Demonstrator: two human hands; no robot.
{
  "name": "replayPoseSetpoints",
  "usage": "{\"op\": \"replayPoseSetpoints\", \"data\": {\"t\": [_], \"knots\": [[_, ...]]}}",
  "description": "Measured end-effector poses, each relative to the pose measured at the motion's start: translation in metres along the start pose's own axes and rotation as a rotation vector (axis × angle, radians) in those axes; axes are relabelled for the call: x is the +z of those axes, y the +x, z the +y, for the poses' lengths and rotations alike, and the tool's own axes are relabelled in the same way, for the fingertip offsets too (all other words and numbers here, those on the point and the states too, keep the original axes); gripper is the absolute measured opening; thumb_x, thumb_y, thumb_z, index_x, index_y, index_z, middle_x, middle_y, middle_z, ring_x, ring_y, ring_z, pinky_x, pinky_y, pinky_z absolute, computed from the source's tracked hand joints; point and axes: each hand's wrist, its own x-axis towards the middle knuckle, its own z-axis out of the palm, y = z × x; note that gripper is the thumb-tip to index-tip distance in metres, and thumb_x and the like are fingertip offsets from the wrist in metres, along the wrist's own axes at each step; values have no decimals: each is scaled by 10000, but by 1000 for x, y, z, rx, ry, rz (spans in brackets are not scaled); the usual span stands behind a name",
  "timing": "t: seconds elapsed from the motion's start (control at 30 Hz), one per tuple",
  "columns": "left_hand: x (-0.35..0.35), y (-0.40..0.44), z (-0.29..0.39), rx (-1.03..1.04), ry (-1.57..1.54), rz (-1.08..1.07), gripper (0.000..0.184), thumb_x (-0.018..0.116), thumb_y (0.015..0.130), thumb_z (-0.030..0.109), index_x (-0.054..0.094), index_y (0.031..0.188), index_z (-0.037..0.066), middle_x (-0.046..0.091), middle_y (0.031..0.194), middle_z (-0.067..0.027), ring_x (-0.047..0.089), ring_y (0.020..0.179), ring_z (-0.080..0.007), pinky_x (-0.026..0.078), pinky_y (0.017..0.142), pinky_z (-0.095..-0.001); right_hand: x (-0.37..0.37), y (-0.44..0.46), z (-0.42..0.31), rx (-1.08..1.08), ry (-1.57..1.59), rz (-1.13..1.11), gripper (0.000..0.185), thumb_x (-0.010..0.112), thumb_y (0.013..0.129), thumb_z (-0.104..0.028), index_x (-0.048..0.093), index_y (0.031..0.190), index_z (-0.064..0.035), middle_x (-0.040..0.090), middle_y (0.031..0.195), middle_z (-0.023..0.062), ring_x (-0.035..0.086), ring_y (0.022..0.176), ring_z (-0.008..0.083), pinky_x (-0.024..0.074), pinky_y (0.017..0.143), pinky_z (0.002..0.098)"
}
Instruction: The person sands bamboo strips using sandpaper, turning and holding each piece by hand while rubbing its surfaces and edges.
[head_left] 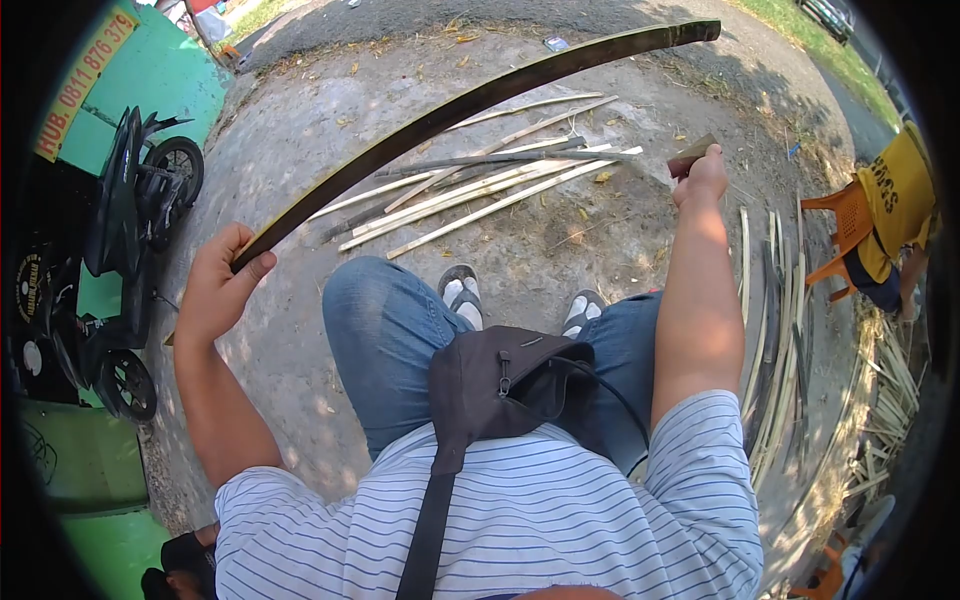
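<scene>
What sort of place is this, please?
Probably an outdoor work spot beside what looks like a road: the left hand holds a long strip, more strips lie on the ground, and a motorbike stands nearby.

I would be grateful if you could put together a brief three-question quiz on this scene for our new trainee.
1. What does the left hand hold?
2. True or false: the right hand grips the other end of that same piece.
3. Which of these lies on the ground just beyond the person's feet?
a) a coiled hose
b) a loose pile of long strips
c) an open umbrella

Key
1. A long curved piece, dark on the side facing the camera.
2. False: it holds a separate, short brown piece.
3. b
</scene>
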Motion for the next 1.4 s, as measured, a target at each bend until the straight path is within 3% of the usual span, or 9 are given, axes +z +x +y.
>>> {"op": "replayPoseSetpoints", "data": {"t": [0.27, 0.37, 0.77, 0.87, 1.4], "knots": [[4, 1, -5, -20, 9, -8, 370, 790, 924, 358, 587, 862, 55, 477, 671, 42, 422, 647, -74, 337, 576, -284, 0, 2, 2, -11, -18, -6, 465, 464, 1094, -419, 595, 1263, -5, 646, 1188, 91, 653, 1034, 239, 519, 904, 402], [6, 2, -8, -19, 6, -3, 361, 789, 926, 354, 593, 866, 57, 474, 673, 42, 423, 649, -73, 338, 574, -283, -3, 10, 5, 8, 23, -7, 400, 562, 1070, -375, 586, 1275, -32, 647, 1188, 76, 664, 1021, 246, 545, 887, 418], [32, 8, -16, -111, -13, 19, 352, 787, 929, 348, 609, 854, 54, 503, 641, 37, 451, 607, -74, 355, 550, -286, -4, 10, 4, 24, -2, 9, 421, 553, 1076, -371, 571, 1296, -12, 640, 1201, 99, 669, 1036, 259, 553, 907, 428], [37, 10, -23, -109, -14, 1, 362, 786, 930, 355, 608, 848, 51, 498, 640, 36, 447, 606, -75, 352, 546, -288, -2, 13, 7, 18, -31, 31, 517, 493, 1079, -455, 604, 1262, 16, 656, 1185, 98, 669, 1024, 236, 527, 886, 391], [44, 14, -26, -81, 20, -31, 351, 783, 936, 337, 619, 866, 34, 463, 667, 28, 418, 640, -79, 346, 558, -291, -3, 15, 10, 11, -35, 36, 513, 521, 1067, -436, 583, 1266, 33, 640, 1196, 106, 674, 1019, 246, 539, 884, 402]]}}
